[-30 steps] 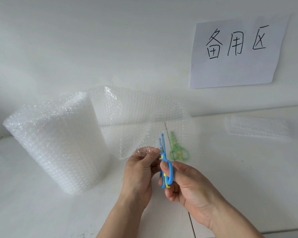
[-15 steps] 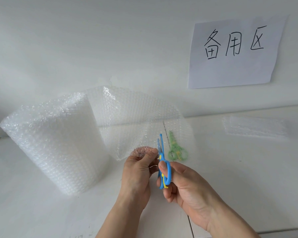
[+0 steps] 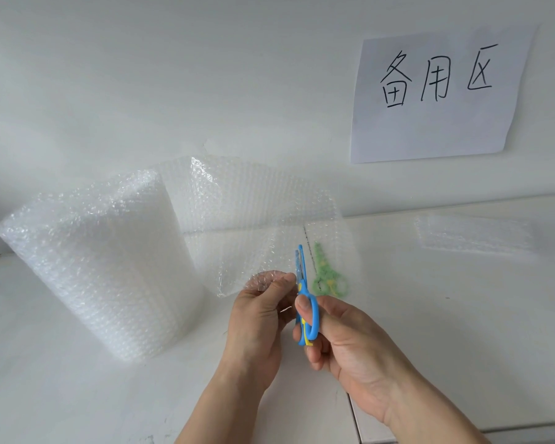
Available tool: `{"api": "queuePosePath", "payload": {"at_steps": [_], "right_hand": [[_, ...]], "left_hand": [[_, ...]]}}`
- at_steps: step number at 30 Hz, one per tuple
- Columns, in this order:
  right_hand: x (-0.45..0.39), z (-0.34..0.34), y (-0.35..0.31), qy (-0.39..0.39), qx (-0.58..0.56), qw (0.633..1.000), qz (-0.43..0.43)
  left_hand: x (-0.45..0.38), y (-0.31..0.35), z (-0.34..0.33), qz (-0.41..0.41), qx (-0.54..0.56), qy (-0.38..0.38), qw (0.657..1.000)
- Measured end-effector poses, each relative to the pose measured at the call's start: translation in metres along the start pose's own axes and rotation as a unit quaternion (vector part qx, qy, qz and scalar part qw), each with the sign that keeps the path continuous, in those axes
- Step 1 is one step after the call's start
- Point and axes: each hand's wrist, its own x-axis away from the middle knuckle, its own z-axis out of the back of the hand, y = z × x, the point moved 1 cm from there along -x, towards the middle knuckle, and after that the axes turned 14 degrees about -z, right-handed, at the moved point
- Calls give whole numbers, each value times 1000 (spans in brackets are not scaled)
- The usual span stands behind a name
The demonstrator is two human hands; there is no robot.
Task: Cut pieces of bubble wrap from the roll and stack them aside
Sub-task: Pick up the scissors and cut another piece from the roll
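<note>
- fingers (image 3: 277, 285) of the left hand (image 3: 257, 318) curled and pinching the near corner of the loose clear bubble wrap sheet (image 3: 253, 219), likely to pull it taut for the blades.
- right hand (image 3: 343, 341) clenched round the small blue plastic scissors with yellow trim (image 3: 305, 302), thumb through the upper loop; blades only slightly parted, pointing away, just beside the pinched corner.
- judged: lining up the start of a cut, not yet biting into the sheet as far as can be told.
- large upright roll of clear bubble wrap (image 3: 100, 264) standing toward the left edge of the white table (image 3: 462, 315), sheet trailing from it toward the back wall and then forward to the hands.
- flat stack of cut bubble wrap pieces (image 3: 474, 233) lying near the far right edge, well apart from the cutting, presumably the set-aside pile.
- spare green plastic scissors (image 3: 326, 274) resting under the sheet, seen through it.
- white paper sign with handwritten characters (image 3: 436, 94) fixed to the wall above the stack.
</note>
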Motion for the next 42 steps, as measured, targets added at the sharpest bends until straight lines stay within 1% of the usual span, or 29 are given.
{"api": "queuePosePath", "payload": {"at_steps": [3,9,16,21,24,30,35,38,42], "right_hand": [[1,0,-1,-8,6,1000,-6],[2,2,-2,-16,10,999,-30],[-1,2,-1,-2,6,1000,-6],[-1,0,-1,3,10,1000,2],[-2,1,-4,6,5,1000,1],[-2,2,-4,21,1,1000,5],[-3,6,-7,23,17,1000,1],[-4,8,-8,24,17,1000,6],[-4,8,-6,24,16,999,20]], "left_hand": [[-1,-1,0,27,16,-11,999],[-3,-5,2,24,2,1,1000],[-5,-9,4,15,3,12,1000],[-5,-10,5,25,15,-9,1000],[-4,-10,4,19,17,-20,999],[-4,-12,5,7,28,-17,999],[-5,-13,4,-11,21,-26,999],[-5,-14,4,-21,5,-22,1000],[-3,-13,2,-33,11,-19,999]]}}
